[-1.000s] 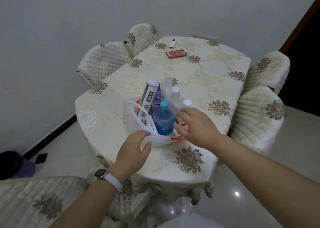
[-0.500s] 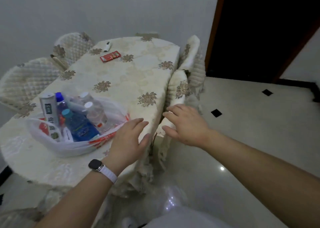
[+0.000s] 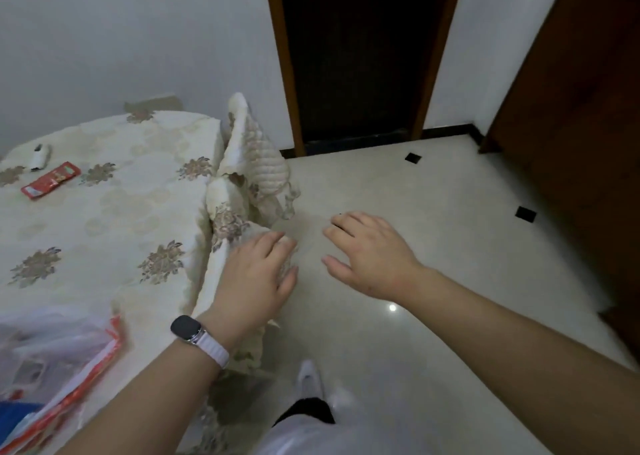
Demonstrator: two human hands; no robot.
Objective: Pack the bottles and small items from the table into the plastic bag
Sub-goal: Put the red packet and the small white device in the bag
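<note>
— Palm down, my left hand (image 3: 256, 278) is hovering flat, fingers straight and close together, gripping nothing. A watch (image 3: 188, 328) on a pale strap is sitting on that wrist.

— What is it hovering over?

— It's hanging over the quilted chair cover (image 3: 258, 164), just beside the worktop (image 3: 114, 212) edge. Whether the fingertips are touching the cover, I cannot tell.

— And the other one?

— I'm holding my right hand (image 3: 370, 254) out over the tiled floor (image 3: 433, 195), palm down as well, fingers loosely spread and thumb out. Nothing is resting in it, and it's hanging apart from the left one.

— Where is the plastic bag (image 3: 62, 357) lying?

— It's sitting on the near corner of the worktop, at the lower left of my view and partly cut off, beside my left forearm. It's showing up as blurred translucent white with orange-red print, and something blue (image 3: 14, 420) is showing through low down. What else is lying inside, I cannot tell.

— Is anything lying outside it?

— A red packet (image 3: 50, 180) and a small white item (image 3: 40, 157) are lying near each other at the far end of the worktop, well apart from the bag and from both hands.
</note>
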